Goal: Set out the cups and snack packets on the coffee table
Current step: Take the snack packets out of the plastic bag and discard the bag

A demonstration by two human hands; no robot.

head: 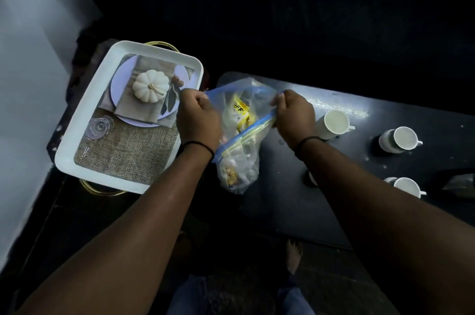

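Hands, left [199, 119] and right [295, 115], grip zip bag [239, 139] above dark coffee table [295, 199]; 3 cups [397, 138].

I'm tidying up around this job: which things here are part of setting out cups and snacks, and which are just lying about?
Part of the job:
zip bag of snack packets, held by left hand and right hand
three cups
coffee table

Lying about:
white tray
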